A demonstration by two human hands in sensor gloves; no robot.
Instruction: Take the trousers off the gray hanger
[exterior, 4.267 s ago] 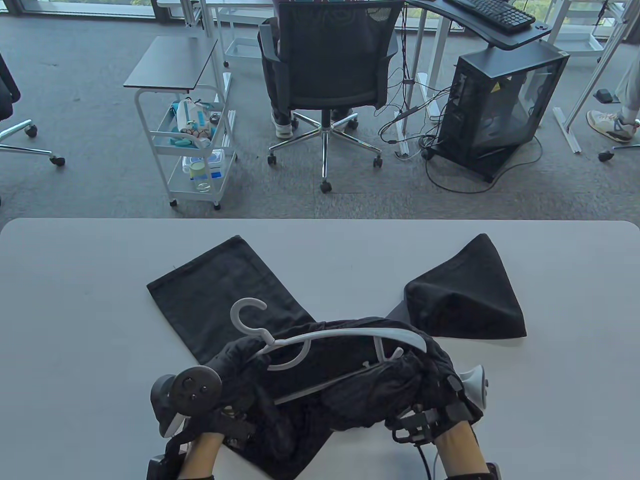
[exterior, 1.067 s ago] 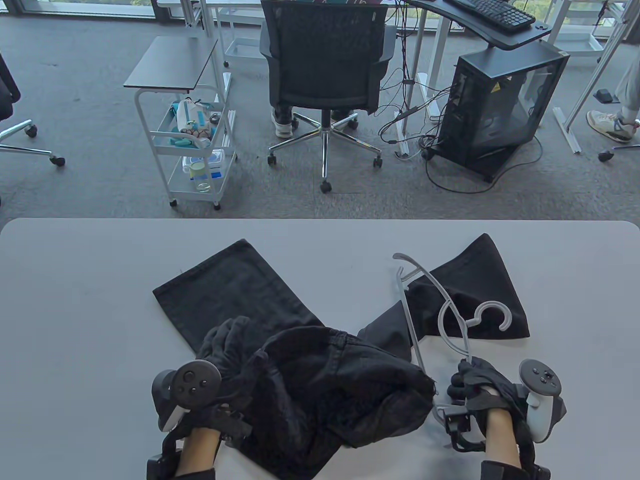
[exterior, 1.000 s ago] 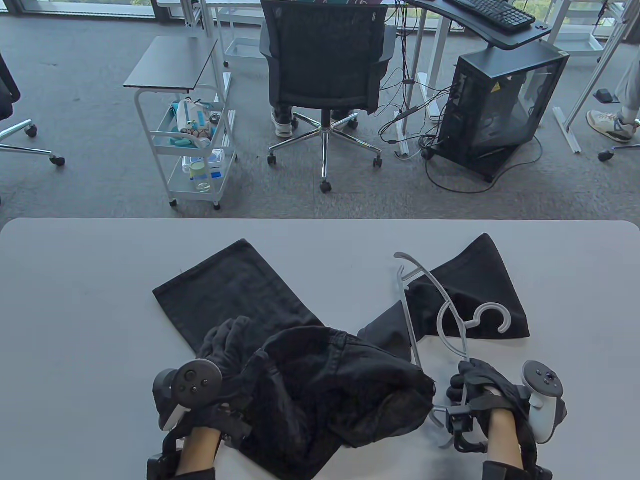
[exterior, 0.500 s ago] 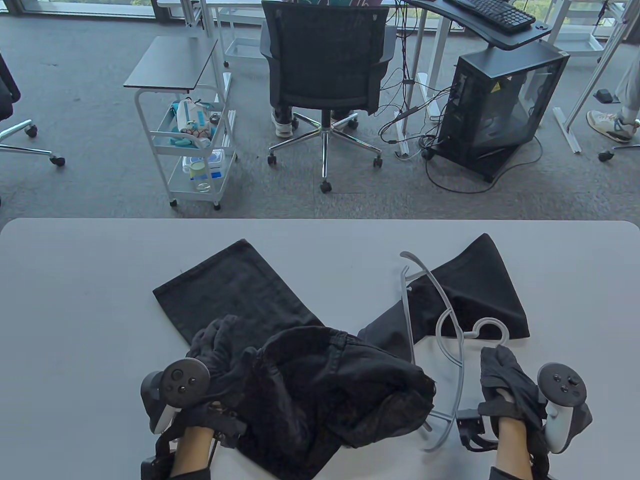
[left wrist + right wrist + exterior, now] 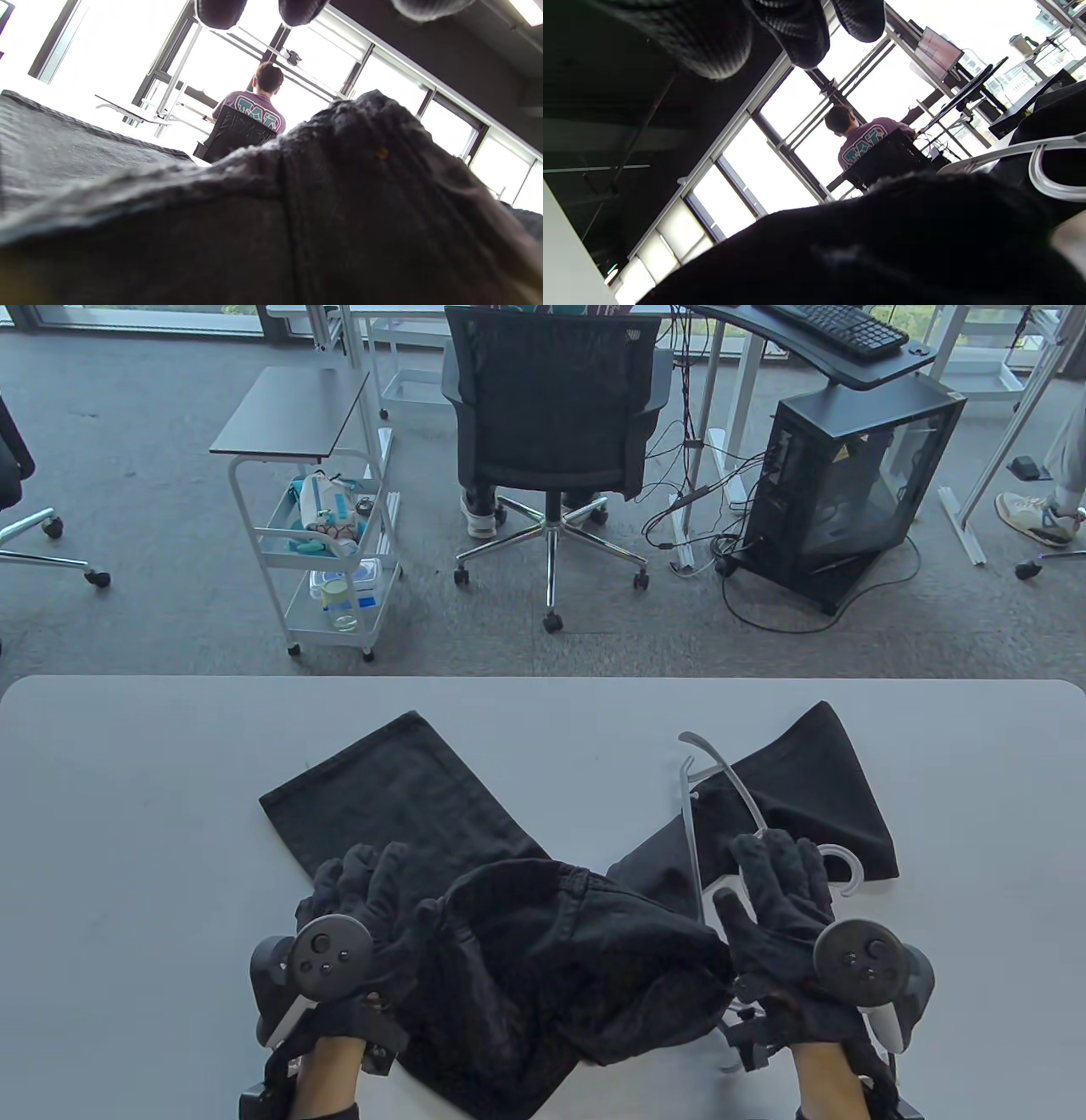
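Note:
Black trousers [image 5: 560, 950] lie crumpled on the white table [image 5: 127, 814], one leg spread to the far left, the other folded at the far right. The gray hanger [image 5: 691, 831] lies free on the table to the right of the bunched waist, over the right leg. My left hand [image 5: 365, 891] is open, fingers spread, over the waist's left edge. My right hand [image 5: 776, 882] is open, fingers spread above the hanger's hook; it holds nothing. The wrist views show dark fabric [image 5: 339, 212] close below, and the hanger's gray arm [image 5: 1043, 169] at the right.
Beyond the table's far edge stand an office chair [image 5: 551, 415] with a seated person, a white trolley [image 5: 327, 551], and a black computer case [image 5: 848, 492]. The table's left and right sides are bare.
My right hand has let go of the hanger, laid it on the table and opened above its hook. My left hand has opened over the waist. Earlier the hanger was still inside the trousers.

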